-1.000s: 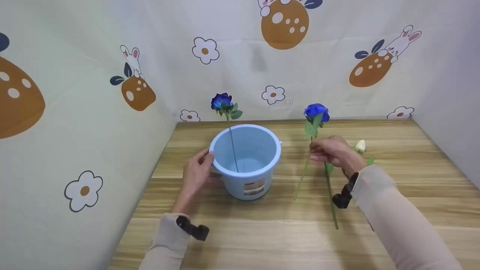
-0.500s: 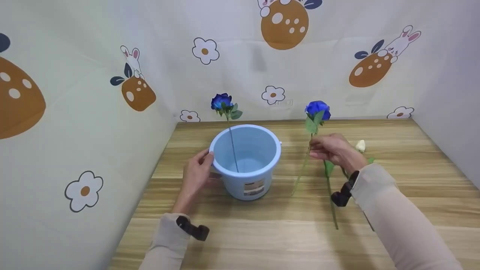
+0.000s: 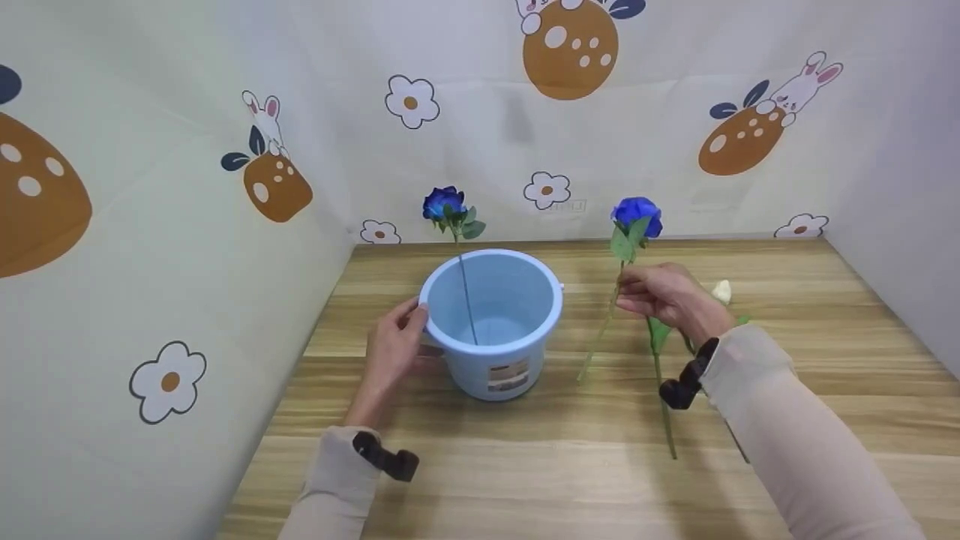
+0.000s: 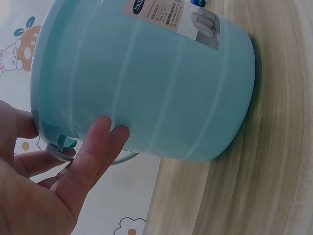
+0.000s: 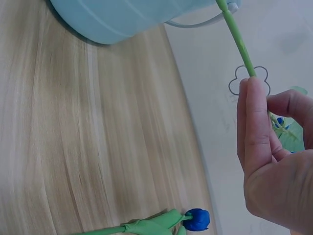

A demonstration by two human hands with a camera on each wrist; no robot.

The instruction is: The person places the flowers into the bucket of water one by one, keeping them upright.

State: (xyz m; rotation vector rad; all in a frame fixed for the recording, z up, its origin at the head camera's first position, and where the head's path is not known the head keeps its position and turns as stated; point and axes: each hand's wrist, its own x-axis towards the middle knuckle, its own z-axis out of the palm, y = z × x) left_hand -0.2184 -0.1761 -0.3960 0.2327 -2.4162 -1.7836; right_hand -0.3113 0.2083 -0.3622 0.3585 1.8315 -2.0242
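Observation:
A light blue bucket (image 3: 466, 372) stands on the wooden table with a blue rose (image 3: 444, 204) leaning upright in it. At its left rim, my left hand (image 3: 394, 341) grips the bucket; in the left wrist view the thumb meets the rim while fingers (image 4: 95, 142) lie along the outer wall near the handle. To the right of the bucket, my right hand (image 3: 664, 292) pinches the stem of a second blue rose (image 3: 637, 217), bloom up. Its lower stem slants down toward the bucket. The right wrist view shows thumb and fingertips around the green stem (image 5: 237, 36).
Under my right forearm lie a white bud (image 3: 721, 291) and a long green stem (image 3: 664, 397). In the right wrist view a blue bud (image 5: 197, 220) with green leaves lies on the table. A patterned cloth wall (image 3: 480, 150) borders the table's back and left.
My right hand has risen slightly and shifted a little left with the rose, bringing the stem's lower end nearer the bucket. The left hand and bucket have stayed put.

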